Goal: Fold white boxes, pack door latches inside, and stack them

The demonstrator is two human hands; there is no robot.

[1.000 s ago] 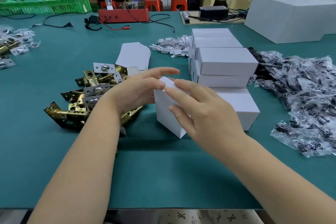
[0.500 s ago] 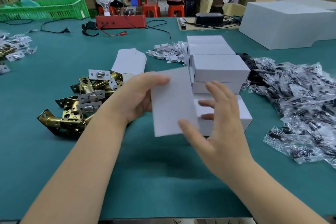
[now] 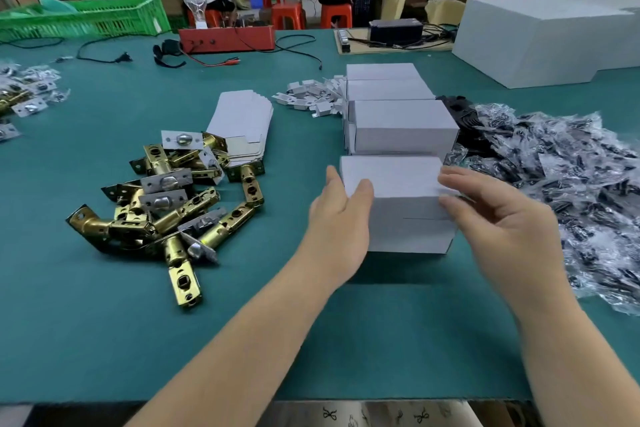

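Head view, centre: closed white box (image 3: 391, 175) sits on top of another white box (image 3: 408, 232) on the green table (image 3: 104, 322), nearest the person in a row of stacked boxes. Left hand (image 3: 337, 218) is against the top box's left end, thumb laid on the lid corner, fingers fairly straight along the side; not a full wrap, more a steadying hold w/ thumb and fingers either side of the edge. Right hand (image 3: 491, 222) is at the box's right end, fingertips (image 3: 450, 180) touching the lid edge, thumb pressing the front face lower down, fingers gently bent, pinching that corner. Just behind the top box: taller stack of white boxes (image 3: 401, 125), w/ two more box tops beyond it. Left of the box, well apart: heap of brass door latches (image 3: 166, 208) w/ silver faceplates, lying loose. Behind-left of the box, touching the far side of the latch heap: fanned pile of flat unfolded box blanks (image 3: 239, 125). Further behind the box, left of the far stack: small white card inserts (image 3: 308, 95) in a scatter. Right of the box: big spread of clear plastic bags w/ dark parts (image 3: 554, 184); contents too small to tell. Far behind the box: red device (image 3: 227, 38) w/ cables, green crate (image 3: 86, 15), large white carton (image 3: 540, 35) behind-right. Far left of the box, at the table edge: more latches in bags (image 3: 24, 94).
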